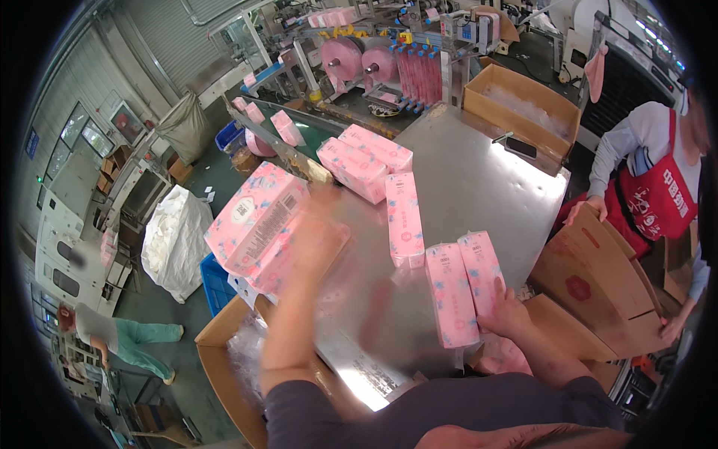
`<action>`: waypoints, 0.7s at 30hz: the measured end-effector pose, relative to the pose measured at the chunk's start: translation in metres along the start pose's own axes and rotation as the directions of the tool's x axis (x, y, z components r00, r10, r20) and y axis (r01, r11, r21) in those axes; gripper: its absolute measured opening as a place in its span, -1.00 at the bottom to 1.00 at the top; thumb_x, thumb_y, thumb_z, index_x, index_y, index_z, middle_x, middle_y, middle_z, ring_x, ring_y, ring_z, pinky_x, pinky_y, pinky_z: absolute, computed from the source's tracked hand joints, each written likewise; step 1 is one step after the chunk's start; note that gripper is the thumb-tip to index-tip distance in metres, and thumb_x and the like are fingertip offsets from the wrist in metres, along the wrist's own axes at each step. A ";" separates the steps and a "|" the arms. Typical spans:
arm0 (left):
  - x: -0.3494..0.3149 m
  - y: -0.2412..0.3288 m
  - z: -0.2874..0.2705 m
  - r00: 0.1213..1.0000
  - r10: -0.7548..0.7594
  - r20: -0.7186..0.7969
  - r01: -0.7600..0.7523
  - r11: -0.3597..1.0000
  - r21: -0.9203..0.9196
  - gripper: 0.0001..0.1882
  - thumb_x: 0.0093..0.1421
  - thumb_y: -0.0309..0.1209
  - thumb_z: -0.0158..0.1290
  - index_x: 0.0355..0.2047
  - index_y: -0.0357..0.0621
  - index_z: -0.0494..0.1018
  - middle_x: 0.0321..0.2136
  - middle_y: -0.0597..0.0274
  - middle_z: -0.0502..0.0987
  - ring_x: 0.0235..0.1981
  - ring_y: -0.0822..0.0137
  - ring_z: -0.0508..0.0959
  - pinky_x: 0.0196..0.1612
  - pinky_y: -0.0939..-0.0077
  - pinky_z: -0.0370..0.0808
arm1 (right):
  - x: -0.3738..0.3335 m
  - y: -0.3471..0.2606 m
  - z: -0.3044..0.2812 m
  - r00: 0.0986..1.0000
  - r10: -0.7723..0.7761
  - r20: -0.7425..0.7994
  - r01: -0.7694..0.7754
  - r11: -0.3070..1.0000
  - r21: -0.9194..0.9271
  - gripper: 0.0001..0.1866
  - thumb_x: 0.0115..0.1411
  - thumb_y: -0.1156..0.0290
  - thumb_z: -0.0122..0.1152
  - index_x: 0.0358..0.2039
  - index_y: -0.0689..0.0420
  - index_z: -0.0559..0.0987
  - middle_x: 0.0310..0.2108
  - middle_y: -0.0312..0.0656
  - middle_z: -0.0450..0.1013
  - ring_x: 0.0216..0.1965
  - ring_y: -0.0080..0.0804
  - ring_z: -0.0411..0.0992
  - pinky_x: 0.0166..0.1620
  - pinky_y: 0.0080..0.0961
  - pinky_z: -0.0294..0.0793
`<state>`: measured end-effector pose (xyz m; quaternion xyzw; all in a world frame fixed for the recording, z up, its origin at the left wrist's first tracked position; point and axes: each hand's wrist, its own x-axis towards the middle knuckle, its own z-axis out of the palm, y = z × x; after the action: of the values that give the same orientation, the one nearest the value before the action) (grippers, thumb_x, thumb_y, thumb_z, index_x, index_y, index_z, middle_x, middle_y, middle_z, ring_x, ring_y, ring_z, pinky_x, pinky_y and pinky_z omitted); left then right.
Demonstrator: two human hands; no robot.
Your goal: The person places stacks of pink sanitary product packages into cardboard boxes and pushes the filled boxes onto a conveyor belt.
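right hand point(510, 313): touching pink pack point(480, 269), four o'clock in view; closure unclear
left hand point(320, 217): blurred, ten o'clock from pack; cannot tell grip
handling: likely light, soft, slick; grasp long sides

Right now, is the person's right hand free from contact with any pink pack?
No, the right hand touches the right-hand pink pack of the side-by-side pair nearer the person.

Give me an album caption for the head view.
At a metal table, the right hand touches a slim pink pack; the blurred left hand is near a larger bundle.
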<state>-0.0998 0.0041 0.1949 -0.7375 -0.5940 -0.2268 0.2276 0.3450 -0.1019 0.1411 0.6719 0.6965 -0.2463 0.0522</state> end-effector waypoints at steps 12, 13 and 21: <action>-0.022 0.042 -0.121 0.705 -0.242 0.667 0.219 0.968 0.119 0.00 -0.21 0.13 0.37 0.18 -0.11 0.32 0.19 -0.14 0.27 0.19 -0.12 0.32 0.10 -0.04 0.34 | 0.009 -0.001 0.005 0.998 0.001 -0.061 0.011 0.980 0.200 0.23 -0.08 -0.24 0.31 0.43 0.03 -0.14 0.23 0.21 0.10 0.07 0.17 0.39 0.04 -0.10 0.47; -0.047 0.071 -0.114 0.815 -0.059 0.577 -0.003 0.994 0.105 -0.04 -0.21 0.13 0.37 0.14 -0.10 0.33 0.31 -0.19 0.06 0.30 -0.19 0.15 0.19 -0.03 0.28 | 0.008 -0.001 0.004 0.998 -0.013 -0.054 0.023 0.981 0.193 0.23 -0.07 -0.25 0.30 0.43 0.03 -0.14 0.22 0.21 0.11 0.06 0.17 0.40 0.03 -0.10 0.48; -0.142 0.155 -0.006 0.757 -0.175 0.629 0.628 0.459 -0.628 -0.02 0.05 -0.17 0.31 0.36 -0.13 0.02 0.03 -0.24 0.46 -0.01 -0.10 0.53 0.01 0.17 0.49 | 0.006 -0.007 0.018 0.999 -0.031 -0.044 0.038 0.985 0.166 0.22 -0.04 -0.26 0.27 0.43 0.05 -0.17 0.15 0.23 0.15 0.00 0.20 0.42 -0.01 -0.09 0.49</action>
<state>0.0250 -0.1389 0.1040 -0.6175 -0.6190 -0.3313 -0.3546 0.3327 -0.1040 0.1249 0.6669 0.6859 -0.2904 -0.0229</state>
